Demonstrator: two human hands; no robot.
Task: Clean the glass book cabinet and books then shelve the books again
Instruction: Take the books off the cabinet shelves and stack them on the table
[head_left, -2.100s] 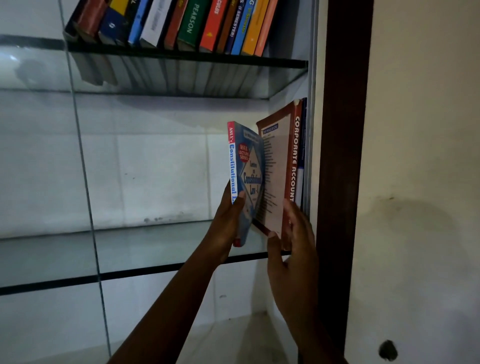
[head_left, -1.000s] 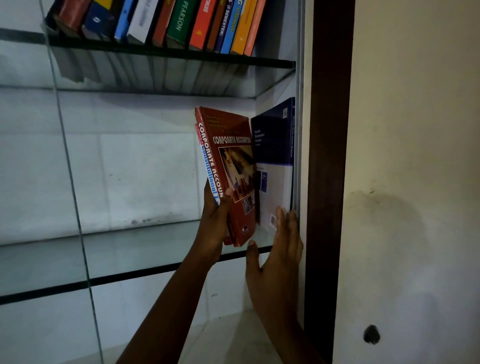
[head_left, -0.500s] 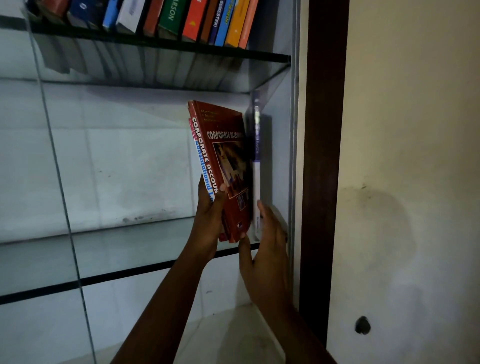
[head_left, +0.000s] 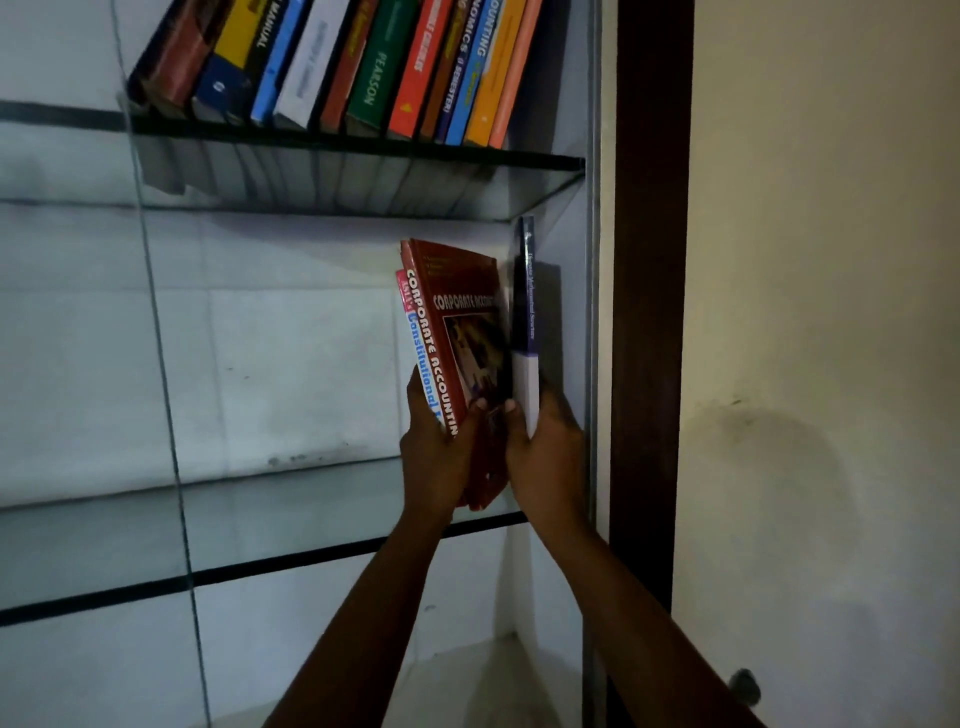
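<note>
Our left hand (head_left: 436, 452) is clamped round the lower ends of two books at once: the red book (head_left: 462, 312) and, behind it to the left, the blue book (head_left: 423, 358). Both tilt left at the top. We can't tell whether their feet touch the shelf (head_left: 260, 519), since the hand hides that. Our right hand (head_left: 545, 457), just beside the left, is wrapped on the foot of the purple book (head_left: 527, 291). That book stands upright at the far right, close to the cabinet side (head_left: 592, 312). Above, the top row (head_left: 374, 67) leans on the upper shelf (head_left: 363, 148). We judge this is the re-shelving step, approx. midway. Next move, we reckon: swing the red/blue pair upright, press them vs. the purple book, then let go w/o anything tipping.
</note>
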